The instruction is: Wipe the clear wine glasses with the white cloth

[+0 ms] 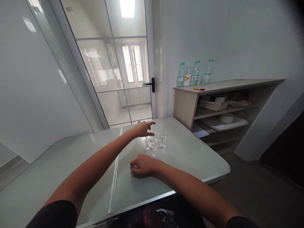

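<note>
Several clear stemmed glasses (pixel 163 136) stand upright close together on the pale table (pixel 190 155). My left hand (pixel 142 129) reaches over the left side of this group, thumb and forefinger spread apart. It partly covers the glasses behind it, and whether it touches one I cannot tell. Nearer to me, my right hand (pixel 144 164) rests low at the tabletop with its fingers curled closed. A small shiny edge shows inside the curl, but most of whatever is there is hidden by the fingers.
A metal seam (pixel 114 177) crosses the table left of my hands. Beyond the far edge is a glass door (pixel 128 107) with a black handle (pixel 153 85). To the right, a shelf unit (pixel 185 103) carries plastic bottles (pixel 195 74) and a red-yellow item (pixel 199 89) on top.
</note>
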`<action>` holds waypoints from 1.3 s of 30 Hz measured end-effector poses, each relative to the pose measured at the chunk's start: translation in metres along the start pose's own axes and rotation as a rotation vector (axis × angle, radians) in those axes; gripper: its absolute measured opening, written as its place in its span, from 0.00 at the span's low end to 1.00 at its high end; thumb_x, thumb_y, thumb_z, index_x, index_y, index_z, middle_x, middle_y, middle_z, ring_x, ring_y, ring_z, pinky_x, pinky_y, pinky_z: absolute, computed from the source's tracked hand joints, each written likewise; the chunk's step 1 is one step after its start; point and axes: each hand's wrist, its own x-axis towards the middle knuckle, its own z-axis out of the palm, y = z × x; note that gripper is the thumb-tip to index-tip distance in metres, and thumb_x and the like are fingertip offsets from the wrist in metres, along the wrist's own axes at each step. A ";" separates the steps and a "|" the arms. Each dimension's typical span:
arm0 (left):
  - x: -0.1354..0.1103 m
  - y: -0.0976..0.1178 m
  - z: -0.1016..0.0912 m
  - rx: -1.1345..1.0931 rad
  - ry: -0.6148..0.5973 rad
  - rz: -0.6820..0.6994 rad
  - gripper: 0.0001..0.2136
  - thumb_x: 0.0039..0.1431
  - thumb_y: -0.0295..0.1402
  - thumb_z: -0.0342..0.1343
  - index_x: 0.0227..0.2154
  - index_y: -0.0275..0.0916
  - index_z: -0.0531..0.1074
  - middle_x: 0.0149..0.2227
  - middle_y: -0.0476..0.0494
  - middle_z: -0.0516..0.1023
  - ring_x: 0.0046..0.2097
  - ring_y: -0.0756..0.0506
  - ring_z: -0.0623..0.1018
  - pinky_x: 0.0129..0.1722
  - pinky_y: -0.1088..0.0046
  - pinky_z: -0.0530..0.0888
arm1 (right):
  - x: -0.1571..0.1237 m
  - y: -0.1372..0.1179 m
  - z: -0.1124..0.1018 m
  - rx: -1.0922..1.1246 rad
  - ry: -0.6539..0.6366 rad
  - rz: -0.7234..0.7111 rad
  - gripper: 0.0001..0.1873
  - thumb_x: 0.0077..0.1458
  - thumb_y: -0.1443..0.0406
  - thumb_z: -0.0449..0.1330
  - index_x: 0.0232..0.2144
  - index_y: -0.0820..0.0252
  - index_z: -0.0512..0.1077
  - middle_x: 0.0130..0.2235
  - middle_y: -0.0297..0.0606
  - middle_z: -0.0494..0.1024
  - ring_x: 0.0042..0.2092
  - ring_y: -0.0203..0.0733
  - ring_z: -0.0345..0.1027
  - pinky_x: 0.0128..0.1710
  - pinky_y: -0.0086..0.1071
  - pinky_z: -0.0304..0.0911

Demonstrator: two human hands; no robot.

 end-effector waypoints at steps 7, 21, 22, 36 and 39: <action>0.031 -0.011 0.011 -0.001 -0.194 -0.031 0.18 0.51 0.33 0.64 0.47 0.44 0.77 0.36 0.46 0.84 0.41 0.43 0.79 0.44 0.71 0.70 | 0.002 0.000 0.001 0.004 0.000 0.011 0.14 0.61 0.58 0.54 0.39 0.55 0.78 0.35 0.38 0.82 0.38 0.44 0.74 0.36 0.32 0.58; 0.015 -0.067 0.006 -0.159 -0.311 -0.165 0.13 0.40 0.18 0.58 0.27 0.39 0.81 0.29 0.49 0.83 0.31 0.49 0.80 0.34 0.76 0.73 | -0.002 0.001 0.003 0.027 -0.006 0.019 0.15 0.62 0.59 0.53 0.41 0.56 0.78 0.36 0.43 0.83 0.38 0.48 0.75 0.35 0.33 0.58; 0.001 -0.079 0.000 -0.159 -0.300 -0.194 0.13 0.40 0.18 0.58 0.28 0.38 0.81 0.29 0.49 0.83 0.31 0.48 0.80 0.33 0.77 0.73 | -0.002 0.001 0.003 0.029 -0.002 0.005 0.15 0.62 0.60 0.53 0.41 0.57 0.79 0.36 0.43 0.83 0.37 0.47 0.75 0.35 0.33 0.58; -0.233 -0.235 -0.055 -0.114 -0.298 -0.699 0.07 0.41 0.23 0.58 0.26 0.37 0.77 0.29 0.47 0.83 0.30 0.48 0.80 0.30 0.78 0.72 | 0.002 0.009 0.011 0.173 -0.039 0.009 0.14 0.62 0.60 0.54 0.41 0.55 0.79 0.32 0.39 0.80 0.33 0.42 0.70 0.34 0.30 0.54; -0.251 -0.248 -0.049 -0.121 -0.285 -0.740 0.09 0.43 0.25 0.58 0.30 0.38 0.78 0.33 0.46 0.84 0.34 0.48 0.81 0.33 0.78 0.73 | 0.002 0.011 0.014 0.188 -0.025 0.005 0.14 0.62 0.61 0.54 0.40 0.55 0.79 0.30 0.39 0.79 0.31 0.41 0.68 0.34 0.30 0.54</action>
